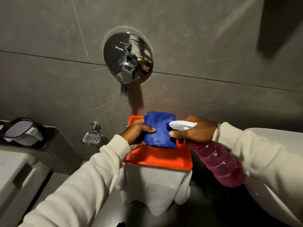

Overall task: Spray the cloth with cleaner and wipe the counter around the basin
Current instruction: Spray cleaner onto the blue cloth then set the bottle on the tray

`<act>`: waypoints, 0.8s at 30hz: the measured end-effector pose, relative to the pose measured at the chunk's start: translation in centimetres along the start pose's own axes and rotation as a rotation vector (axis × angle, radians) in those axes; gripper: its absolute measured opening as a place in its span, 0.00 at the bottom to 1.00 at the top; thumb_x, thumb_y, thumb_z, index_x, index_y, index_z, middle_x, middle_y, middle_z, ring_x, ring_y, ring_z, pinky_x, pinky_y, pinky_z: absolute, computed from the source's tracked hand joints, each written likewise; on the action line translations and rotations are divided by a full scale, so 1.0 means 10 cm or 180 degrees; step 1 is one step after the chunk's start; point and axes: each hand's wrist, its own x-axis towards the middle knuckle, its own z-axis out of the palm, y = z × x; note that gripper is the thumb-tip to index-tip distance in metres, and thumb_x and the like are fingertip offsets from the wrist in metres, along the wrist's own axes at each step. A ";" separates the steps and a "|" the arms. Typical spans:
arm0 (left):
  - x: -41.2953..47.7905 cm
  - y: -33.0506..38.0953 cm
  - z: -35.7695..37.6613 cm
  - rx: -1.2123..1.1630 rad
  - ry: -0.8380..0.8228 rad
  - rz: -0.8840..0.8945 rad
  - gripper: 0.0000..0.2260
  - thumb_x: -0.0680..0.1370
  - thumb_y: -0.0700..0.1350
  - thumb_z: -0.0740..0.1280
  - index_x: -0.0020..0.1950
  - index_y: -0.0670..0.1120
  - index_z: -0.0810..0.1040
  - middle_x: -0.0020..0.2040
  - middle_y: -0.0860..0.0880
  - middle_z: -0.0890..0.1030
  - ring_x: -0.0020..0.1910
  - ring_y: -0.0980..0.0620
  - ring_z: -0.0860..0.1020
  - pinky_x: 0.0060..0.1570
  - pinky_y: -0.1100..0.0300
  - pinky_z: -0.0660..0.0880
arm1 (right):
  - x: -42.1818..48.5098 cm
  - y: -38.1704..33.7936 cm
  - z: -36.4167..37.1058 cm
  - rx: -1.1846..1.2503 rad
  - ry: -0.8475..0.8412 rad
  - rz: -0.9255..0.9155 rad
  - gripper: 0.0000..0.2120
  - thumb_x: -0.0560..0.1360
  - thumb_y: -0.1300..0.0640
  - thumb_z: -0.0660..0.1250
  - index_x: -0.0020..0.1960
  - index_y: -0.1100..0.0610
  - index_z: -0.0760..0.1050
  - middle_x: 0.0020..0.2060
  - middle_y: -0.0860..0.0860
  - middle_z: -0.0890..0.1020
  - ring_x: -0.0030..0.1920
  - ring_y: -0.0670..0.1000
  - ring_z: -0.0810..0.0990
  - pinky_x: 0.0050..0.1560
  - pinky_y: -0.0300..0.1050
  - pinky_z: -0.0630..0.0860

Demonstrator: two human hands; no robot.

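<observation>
A folded blue cloth (159,130) is held up over an orange tray (157,158). My left hand (136,133) grips the cloth by its left edge, thumb on top. My right hand (195,131) holds a spray bottle (218,163) filled with pink liquid. The bottle's white trigger head (182,125) points left with its nozzle right at the cloth. My right forefinger lies under the trigger head; the trigger itself is hidden.
The tray rests on a stand draped in white fabric (154,187). A chrome mixer valve (127,61) and a soap dish (91,136) are on the grey tiled wall. A white basin edge (278,199) is at right, a white cabinet (14,171) at left.
</observation>
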 end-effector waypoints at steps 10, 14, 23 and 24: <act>-0.05 0.02 -0.11 -0.0089 0.0055 0.0042 0.17 0.67 0.30 0.62 0.50 0.42 0.82 0.47 0.44 0.86 0.46 0.45 0.84 0.46 0.53 0.82 | 0.03 0.06 0.07 0.0060 0.0362 0.0090 0.23 0.66 0.40 0.73 0.25 0.57 0.77 0.23 0.54 0.81 0.22 0.47 0.77 0.27 0.32 0.70; -0.09 0.04 -0.13 -0.0141 0.0075 0.0046 0.19 0.65 0.31 0.62 0.52 0.41 0.80 0.47 0.44 0.86 0.46 0.45 0.84 0.44 0.54 0.82 | 0.05 0.02 0.06 0.0270 0.0204 0.0058 0.24 0.62 0.39 0.76 0.35 0.62 0.80 0.33 0.58 0.86 0.29 0.54 0.84 0.36 0.45 0.80; -0.12 0.18 -0.13 0.0036 0.0160 0.0081 0.20 0.71 0.27 0.57 0.58 0.39 0.76 0.50 0.42 0.82 0.45 0.47 0.83 0.46 0.53 0.81 | 0.04 -0.01 0.10 0.0293 0.0290 0.0078 0.24 0.60 0.38 0.74 0.29 0.61 0.78 0.26 0.57 0.83 0.26 0.55 0.82 0.34 0.44 0.78; -0.12 0.19 -0.12 0.0043 0.0158 0.0085 0.19 0.71 0.27 0.56 0.57 0.40 0.76 0.50 0.42 0.82 0.44 0.47 0.84 0.46 0.54 0.81 | 0.05 -0.03 0.09 0.0324 0.0259 0.0060 0.26 0.59 0.37 0.73 0.31 0.63 0.79 0.28 0.59 0.84 0.28 0.57 0.83 0.35 0.46 0.79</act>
